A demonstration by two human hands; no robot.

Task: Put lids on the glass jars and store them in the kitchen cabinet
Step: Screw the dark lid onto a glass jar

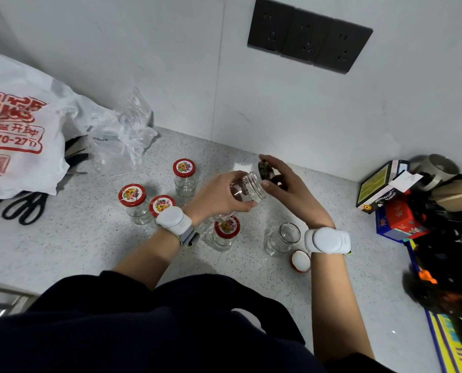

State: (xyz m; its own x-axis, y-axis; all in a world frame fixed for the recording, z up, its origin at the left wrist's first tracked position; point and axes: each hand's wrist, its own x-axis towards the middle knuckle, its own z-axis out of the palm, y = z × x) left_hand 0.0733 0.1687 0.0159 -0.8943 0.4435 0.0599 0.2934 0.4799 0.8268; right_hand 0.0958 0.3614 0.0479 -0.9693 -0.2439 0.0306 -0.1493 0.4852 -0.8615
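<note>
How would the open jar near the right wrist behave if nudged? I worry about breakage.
The open jar looks like empty clear glass, so probably light and easy to tip. On its side it would likely roll. The stone-like counter suggests it could crack.

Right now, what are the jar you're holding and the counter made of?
The held jar looks like clear, shiny glass: the fingers show through it. The countertop looks like polished speckled stone, perhaps quartz or terrazzo; its grey flecks and a light glint suggest so.

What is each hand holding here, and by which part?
Left hand grips the open clear glass jar around its body. Right hand holds a dark round lid by its rim.
</note>
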